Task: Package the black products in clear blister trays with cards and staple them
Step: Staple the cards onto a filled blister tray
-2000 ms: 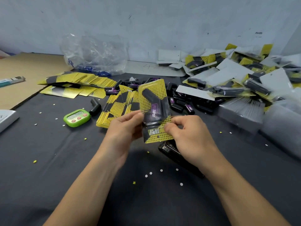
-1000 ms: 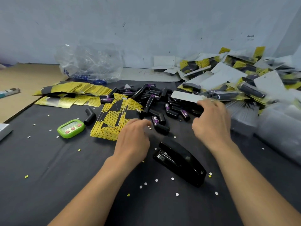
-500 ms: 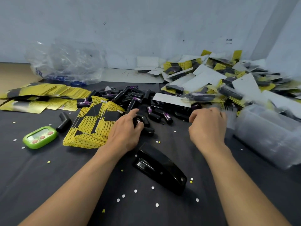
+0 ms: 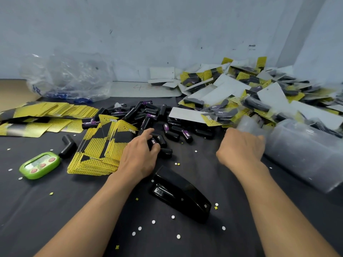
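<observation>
Fingers (image 4: 147, 132), left hand (image 4: 137, 158): grip one black product (image 4: 160, 139); one stapler (image 4: 181, 195).

Setting: small packing workshop bench. Dark-covered table (image 4: 55, 210) against bare scuffed wall (image 4: 167, 34); heap of finished blister packs (image 4: 250, 93) far right, fanned yellow cards (image 4: 46, 112) far left, black stapler (image 4: 181, 195) near, green timer (image 4: 39, 165) left.

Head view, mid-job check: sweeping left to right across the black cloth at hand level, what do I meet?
Green timer → lone black product → stack of yellow cards → left hand → black stapler → right hand → stack of clear blister trays.
</observation>
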